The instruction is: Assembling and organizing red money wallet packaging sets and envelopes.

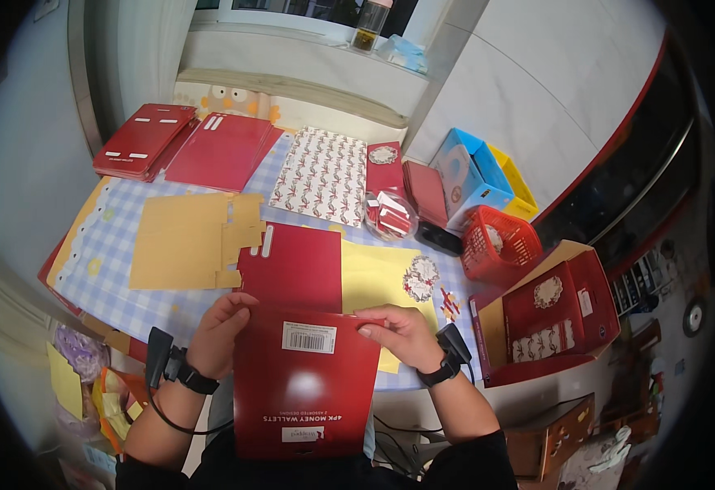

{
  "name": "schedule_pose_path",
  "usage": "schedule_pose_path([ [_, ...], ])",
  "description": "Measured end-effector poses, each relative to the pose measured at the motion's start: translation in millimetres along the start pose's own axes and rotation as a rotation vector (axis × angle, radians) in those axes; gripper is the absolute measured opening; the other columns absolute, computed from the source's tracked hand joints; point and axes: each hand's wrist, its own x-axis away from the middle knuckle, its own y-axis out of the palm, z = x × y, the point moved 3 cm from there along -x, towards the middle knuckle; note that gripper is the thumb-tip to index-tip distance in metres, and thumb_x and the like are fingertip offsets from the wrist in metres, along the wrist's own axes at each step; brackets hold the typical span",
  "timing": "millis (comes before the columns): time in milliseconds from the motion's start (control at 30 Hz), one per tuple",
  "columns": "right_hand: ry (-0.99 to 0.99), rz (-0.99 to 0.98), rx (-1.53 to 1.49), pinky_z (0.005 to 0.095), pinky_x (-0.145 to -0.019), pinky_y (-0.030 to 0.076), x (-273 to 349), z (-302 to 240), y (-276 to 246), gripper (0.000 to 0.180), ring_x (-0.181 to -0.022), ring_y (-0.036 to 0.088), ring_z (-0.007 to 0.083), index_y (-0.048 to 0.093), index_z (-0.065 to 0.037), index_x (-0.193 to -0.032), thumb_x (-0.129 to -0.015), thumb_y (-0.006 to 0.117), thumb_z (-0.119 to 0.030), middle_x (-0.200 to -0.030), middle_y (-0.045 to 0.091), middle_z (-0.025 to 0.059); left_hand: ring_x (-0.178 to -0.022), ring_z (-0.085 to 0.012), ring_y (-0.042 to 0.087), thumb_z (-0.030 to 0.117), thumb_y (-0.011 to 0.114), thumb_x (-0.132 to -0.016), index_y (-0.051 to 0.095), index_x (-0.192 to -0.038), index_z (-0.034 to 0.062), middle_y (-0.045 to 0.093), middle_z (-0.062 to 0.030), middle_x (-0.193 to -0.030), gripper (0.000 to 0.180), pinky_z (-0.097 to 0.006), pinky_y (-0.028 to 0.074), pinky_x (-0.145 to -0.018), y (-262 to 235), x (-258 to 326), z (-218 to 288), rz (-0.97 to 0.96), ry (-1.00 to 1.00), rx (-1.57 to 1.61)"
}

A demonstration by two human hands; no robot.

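Fingers of the left hand (220,333) and right hand (400,333) pinch the top corners of a red card sleeve (304,384), held over the lap by the checked tablecloth (121,245). It looks like the folding step. Next, I think, it needs careful lining up with the flat red card (292,265).

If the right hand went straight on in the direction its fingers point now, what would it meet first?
The right hand points leftward across the top edge of the red card sleeve it holds. It would probably first meet the left hand gripping the opposite edge, though depth is unclear.
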Motion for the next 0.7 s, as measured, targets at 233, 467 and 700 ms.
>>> schedule_pose_path([
  [233, -0.062, 0.068, 0.1, 0.0221, -0.076, 0.049, -0.4, -8.1, 2.7, 0.018, -0.084, 0.062, 0.0092, 0.066, -0.002, -0.103, -0.085, 0.064, -0.002, -0.093, 0.069, 0.0069, -0.089, -0.0094, 0.056, 0.003, 0.043, -0.093, 0.053, -0.107, 0.0039, 0.058, -0.0028, -0.099, 0.017, -0.025, 0.045, -0.081, -1.7, 0.0, 0.0, -0.009, 0.003, 0.05],
  [467, -0.071, 0.116, 0.096, 0.0213, -0.074, 0.048, -0.5, -11.1, 3.7, 0.018, -0.082, 0.062, 0.0079, 0.066, -0.001, -0.103, -0.086, 0.062, -0.004, -0.089, 0.069, 0.0056, -0.089, -0.0096, 0.057, 0.003, 0.044, -0.093, 0.054, -0.106, 0.0041, 0.058, -0.0029, -0.099, 0.016, -0.024, 0.046, -0.08, -2.9, -1.3, -0.6, -0.028, -0.017, 0.1],
  [700, -0.043, 0.121, -0.341, 0.0189, -0.072, 0.045, 3.7, -6.1, 9.5, 0.02, -0.081, 0.057, 0.0025, 0.056, -0.001, -0.11, -0.09, 0.057, -0.001, -0.086, 0.063, 0.0, -0.088, -0.0109, 0.058, 0.003, 0.044, -0.093, 0.054, -0.105, 0.0039, 0.059, -0.0037, -0.097, 0.015, -0.025, 0.047, -0.079, -7.4, -5.0, -1.0, 0.03, -0.017, 0.105],
])
